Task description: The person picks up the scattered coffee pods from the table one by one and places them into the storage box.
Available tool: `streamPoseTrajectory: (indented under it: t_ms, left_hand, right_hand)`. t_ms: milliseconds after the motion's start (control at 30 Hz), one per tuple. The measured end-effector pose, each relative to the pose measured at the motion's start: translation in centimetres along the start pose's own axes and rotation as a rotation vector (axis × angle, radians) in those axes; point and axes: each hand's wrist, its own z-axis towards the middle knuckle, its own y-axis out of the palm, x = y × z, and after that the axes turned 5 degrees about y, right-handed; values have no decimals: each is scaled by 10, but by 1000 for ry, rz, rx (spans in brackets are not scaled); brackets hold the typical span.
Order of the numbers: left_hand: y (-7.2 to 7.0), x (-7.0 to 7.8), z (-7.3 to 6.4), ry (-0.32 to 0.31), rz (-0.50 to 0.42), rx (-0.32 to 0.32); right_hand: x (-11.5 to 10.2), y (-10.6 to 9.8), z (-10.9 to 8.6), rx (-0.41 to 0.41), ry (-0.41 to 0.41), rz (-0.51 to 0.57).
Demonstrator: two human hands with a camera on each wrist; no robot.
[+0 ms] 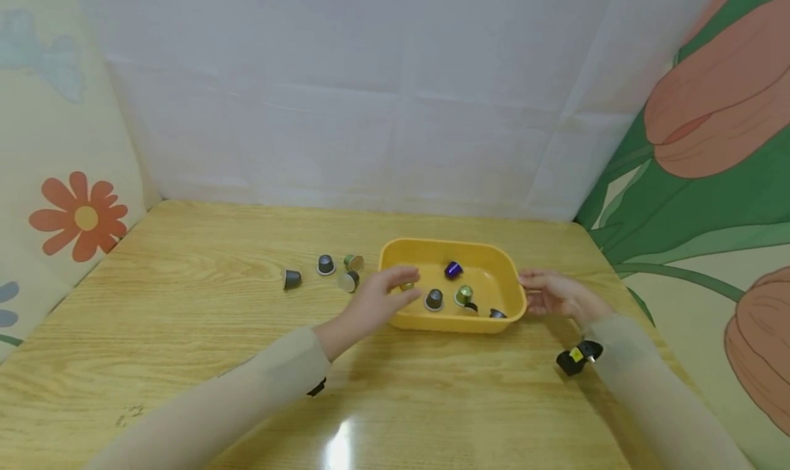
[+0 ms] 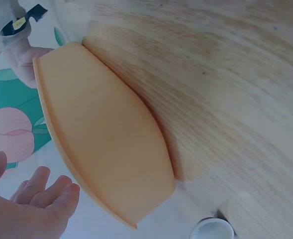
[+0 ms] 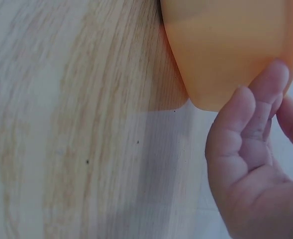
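Note:
A yellow plastic tray (image 1: 446,324) lies on the table with several coffee capsules in it, among them a purple capsule (image 1: 453,270), a green capsule (image 1: 464,294) and a black capsule (image 1: 435,300). My left hand (image 1: 378,297) reaches over the tray's left end, fingers spread and holding nothing, close to a gold capsule (image 1: 407,286). In the left wrist view the fingers (image 2: 61,199) are beside the tray's rim. At the right end, my right hand (image 1: 558,294) holds the rim, its fingertips (image 3: 273,74) against the outer wall and the thumb close by the edge.
Left of the tray several more capsules are on the table: a dark capsule (image 1: 293,279) on its side, an upright one (image 1: 326,265), a green one (image 1: 354,263) and a pale-lidded one (image 1: 348,281). Behind the wooden table (image 1: 216,305) hangs a white sheet (image 1: 345,113).

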Motion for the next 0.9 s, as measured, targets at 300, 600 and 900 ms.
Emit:
streamPoseTrajectory:
  t_ms: [300,600,900]
  left_hand:
    - [-7,-2,-5,-19,7,36]
    - [-16,-5,-7,-39,7,54]
    - [-30,-9,-12,-40,5,97]
  right_hand:
    - [0,0,0,-2,4,-4]
    - [-2,-1,0,2,9,-3]
    - [-2,-1,-1,-22,3,10]
